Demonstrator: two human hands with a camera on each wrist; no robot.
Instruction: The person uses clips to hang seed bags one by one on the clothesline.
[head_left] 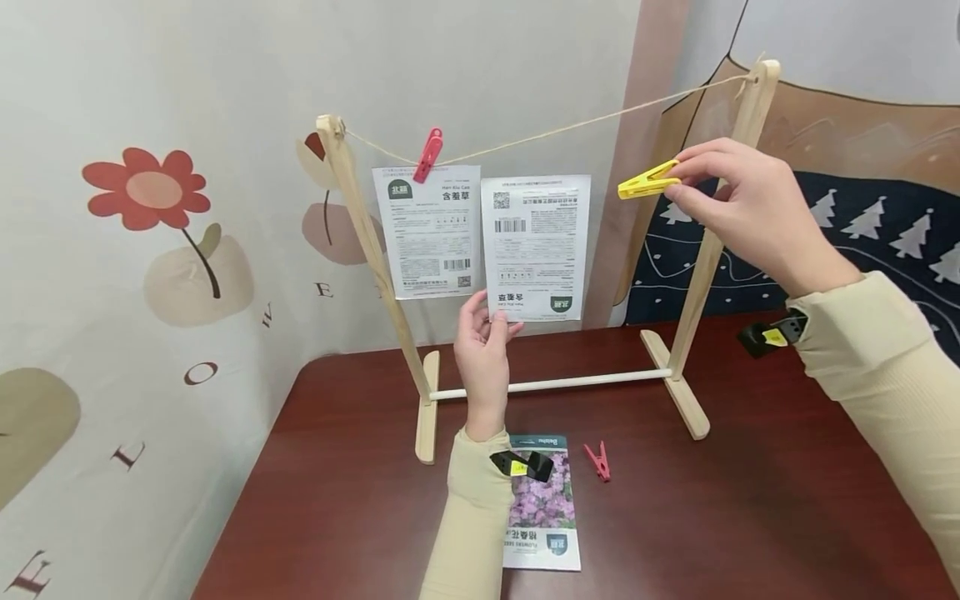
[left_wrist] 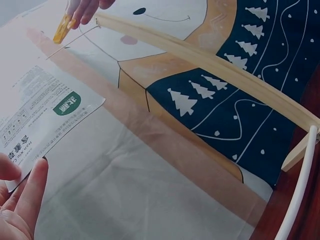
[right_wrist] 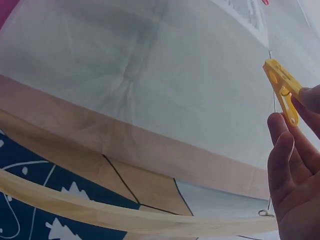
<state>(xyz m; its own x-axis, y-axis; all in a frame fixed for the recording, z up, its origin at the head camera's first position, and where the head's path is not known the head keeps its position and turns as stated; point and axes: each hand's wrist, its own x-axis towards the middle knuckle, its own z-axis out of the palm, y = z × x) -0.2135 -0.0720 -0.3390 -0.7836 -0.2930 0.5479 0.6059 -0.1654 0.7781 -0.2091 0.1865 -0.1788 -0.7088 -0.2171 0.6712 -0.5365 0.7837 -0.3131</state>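
Observation:
My left hand (head_left: 482, 354) pinches the lower left corner of a white seed packet (head_left: 536, 250), printed side upside down, just below the string (head_left: 555, 132). In the left wrist view the thumb and fingers grip that packet's (left_wrist: 50, 105) corner. Up at the right, my right hand (head_left: 757, 200) pinches a yellow clothespin (head_left: 648, 180) by its handle ends, its nose pointing left toward the packet. To the left, another seed packet (head_left: 429, 242) hangs from the string under a red clothespin (head_left: 429, 156). The right wrist view shows the yellow clothespin (right_wrist: 281, 92) near the string.
A wooden frame with a left post (head_left: 367, 242) and right post (head_left: 712, 233) carries the string; a white rod (head_left: 592, 382) joins its feet. On the dark red table (head_left: 337, 500) lie a flower seed packet (head_left: 543, 500), partly behind my left forearm, and a red clothespin (head_left: 599, 462).

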